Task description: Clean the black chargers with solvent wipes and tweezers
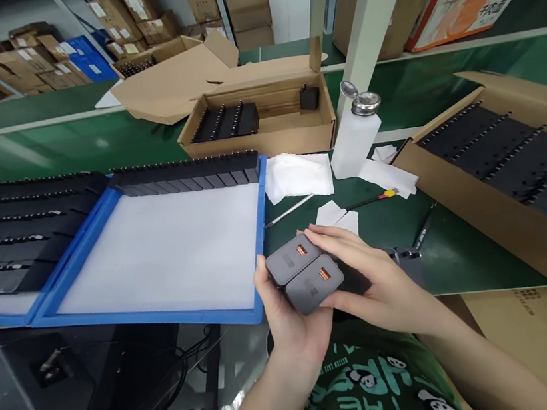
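Two dark grey charger blocks, the upper (293, 261) and the lower (314, 285), lie side by side with their orange USB ports facing up. My left hand (292, 327) cradles them from below and the left, thumb along their side. From the right, my right hand (374, 279) grips their far ends between thumb and fingers. Both hands are closed around the pair, just past the right edge of a blue-framed tray (159, 253) with a white bottom. One row of black chargers (189, 174) stands along that tray's far side.
Another blue tray (1, 320) at left holds several charger rows. An open carton (260, 145) stands behind; a larger carton (467, 186) of chargers is at right. A white pump bottle (356, 143), white cloth (298, 175), a pen-like tool (289, 210) and a brush (374, 200) lie between.
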The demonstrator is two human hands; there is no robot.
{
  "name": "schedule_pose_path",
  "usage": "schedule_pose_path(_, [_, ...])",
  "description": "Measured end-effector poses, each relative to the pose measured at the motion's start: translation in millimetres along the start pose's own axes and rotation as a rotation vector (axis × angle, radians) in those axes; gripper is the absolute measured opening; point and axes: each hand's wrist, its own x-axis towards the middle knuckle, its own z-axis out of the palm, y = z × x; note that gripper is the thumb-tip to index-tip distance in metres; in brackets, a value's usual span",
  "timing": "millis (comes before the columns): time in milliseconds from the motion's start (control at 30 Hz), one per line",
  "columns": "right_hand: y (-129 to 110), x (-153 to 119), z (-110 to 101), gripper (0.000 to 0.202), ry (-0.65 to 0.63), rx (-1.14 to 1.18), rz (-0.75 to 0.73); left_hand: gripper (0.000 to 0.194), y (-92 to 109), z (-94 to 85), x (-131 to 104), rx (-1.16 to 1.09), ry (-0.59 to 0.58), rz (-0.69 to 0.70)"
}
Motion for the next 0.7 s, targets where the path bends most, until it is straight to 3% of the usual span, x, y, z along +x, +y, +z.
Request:
schedule_pose_path(233, [-4.9,3.7,-4.9,0.075,0.027,0.251,0.058,0.052,-3.4,5.3,-10.0,0.057,-0.018,0.049])
schedule_pose_path(467, [-4.1,7.2,-1.9,0.070,0.031,0.544,0.162,0.053,-5.8,7.5,-17.6,0.017,0.042,0.066])
schedule_pose_path(700, [-1.5,8.7,-0.8,0.063,0.036,0.647,0.196,0.047,-8.3,13.1,-16.6,-0.006,0.110,0.099])
